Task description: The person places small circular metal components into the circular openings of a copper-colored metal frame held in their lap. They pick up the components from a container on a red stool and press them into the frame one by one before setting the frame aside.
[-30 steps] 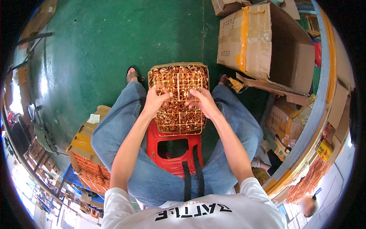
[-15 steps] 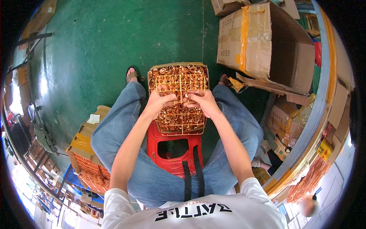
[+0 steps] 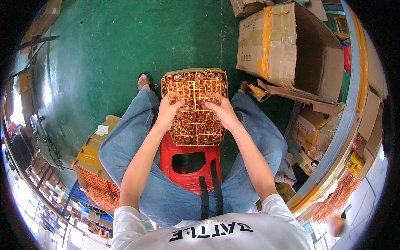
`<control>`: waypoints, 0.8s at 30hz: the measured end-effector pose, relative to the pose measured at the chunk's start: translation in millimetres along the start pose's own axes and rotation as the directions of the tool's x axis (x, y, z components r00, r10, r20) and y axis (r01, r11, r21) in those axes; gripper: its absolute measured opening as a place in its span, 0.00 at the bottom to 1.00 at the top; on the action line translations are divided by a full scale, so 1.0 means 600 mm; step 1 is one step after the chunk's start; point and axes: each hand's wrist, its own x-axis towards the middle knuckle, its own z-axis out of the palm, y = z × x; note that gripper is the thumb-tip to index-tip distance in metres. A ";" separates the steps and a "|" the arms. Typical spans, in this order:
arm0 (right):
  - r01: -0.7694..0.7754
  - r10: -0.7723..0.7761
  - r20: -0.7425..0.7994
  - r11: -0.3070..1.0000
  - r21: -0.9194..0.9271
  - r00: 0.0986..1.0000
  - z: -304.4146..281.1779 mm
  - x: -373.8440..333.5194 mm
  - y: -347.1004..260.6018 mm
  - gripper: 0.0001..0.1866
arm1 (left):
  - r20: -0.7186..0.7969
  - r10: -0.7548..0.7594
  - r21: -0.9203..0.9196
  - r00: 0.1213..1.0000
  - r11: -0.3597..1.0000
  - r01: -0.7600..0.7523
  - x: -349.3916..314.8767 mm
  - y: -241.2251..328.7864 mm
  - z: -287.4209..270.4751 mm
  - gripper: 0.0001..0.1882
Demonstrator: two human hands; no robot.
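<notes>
1. Gold wire rack (image 3: 194,96) held over carton (image 3: 163,79) full of copper rings (image 3: 212,76); long axis runs near-to-far, short end twd wearer, approx in line w/ carton
2. L hand (image 3: 168,110) + R hand (image 3: 222,111) both grip rack, 1 per side, thumbs on top, fingers partly hidden
3. Qty: 1 rack, 1 carton under it, 1 red stool (image 3: 183,182); rings too many to count
4. Rack's side edges inside carton rim; open green floor (image 3: 137,46) beyond, big cardboard box (image 3: 281,52) far R
</notes>
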 end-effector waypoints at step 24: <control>0.001 -0.011 0.101 0.995 0.104 0.995 -0.004 -0.002 -0.006 0.22 | 0.023 0.140 0.000 0.990 0.990 -0.140 0.026 0.008 0.003 0.24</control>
